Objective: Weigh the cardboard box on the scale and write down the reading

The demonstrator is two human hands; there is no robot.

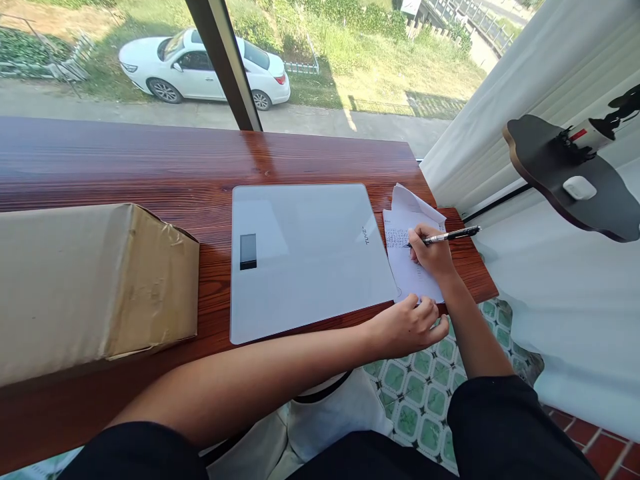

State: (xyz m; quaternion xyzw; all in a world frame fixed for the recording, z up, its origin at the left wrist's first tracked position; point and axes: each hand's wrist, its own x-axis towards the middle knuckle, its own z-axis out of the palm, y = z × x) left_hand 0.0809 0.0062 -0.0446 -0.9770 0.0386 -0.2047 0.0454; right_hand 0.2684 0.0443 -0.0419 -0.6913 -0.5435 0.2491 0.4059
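Observation:
A pen (455, 234) with a dark barrel is in my right hand (431, 252), its tip down on a white sheet of paper (420, 215). Small rows of handwriting show on the left part of the sheet, and its far end is folded up. My left hand (411, 325) rests at the table's front edge by the near edge of the sheet, with its fingers loosely bent and apart and nothing seen in them. To the left of the paper lies a flat white glass scale (305, 263) with a dark display, its right edge against the sheet.
A large cardboard box (155, 287) stands on the left of the dark red wooden table (150, 153). On the right are white curtains (575, 280) and a small dark shelf (540, 153) bearing a white case (579, 188). A window lies behind the table.

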